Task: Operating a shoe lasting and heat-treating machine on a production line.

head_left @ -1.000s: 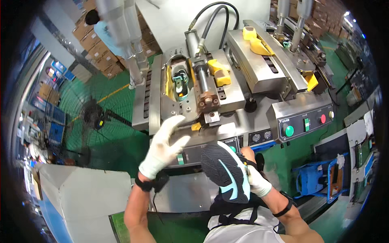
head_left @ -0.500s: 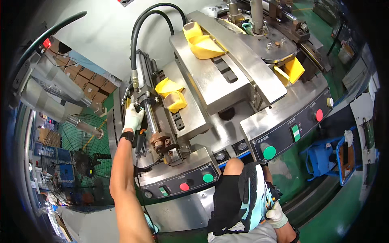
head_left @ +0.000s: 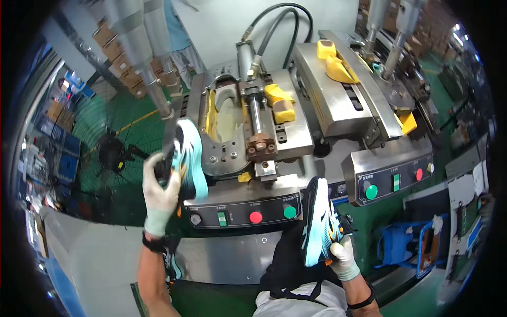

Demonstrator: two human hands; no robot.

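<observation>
A sneaker with a light blue and black sole is gripped in my left hand, which wears a pale glove. It is held sole-outward in front of the left station of a metal press, above its front panel's left end. That station has a pale, sole-shaped pad in an oval frame with a yellow lining. Low on the right, my gloved right hand is closed on a second, similar sneaker, sole turned to the left. Part of another light blue shoe shows beside my left forearm.
A steel cylinder and yellow pads stand right of the pad. The front control panel has red and green buttons; a second panel lies right. A fan stands left, a blue stool right.
My left hand has come away from the press beside the cylinder and now holds a sneaker. My view has swung left, showing the sole-shaped pad. The right hand still holds its sneaker.
</observation>
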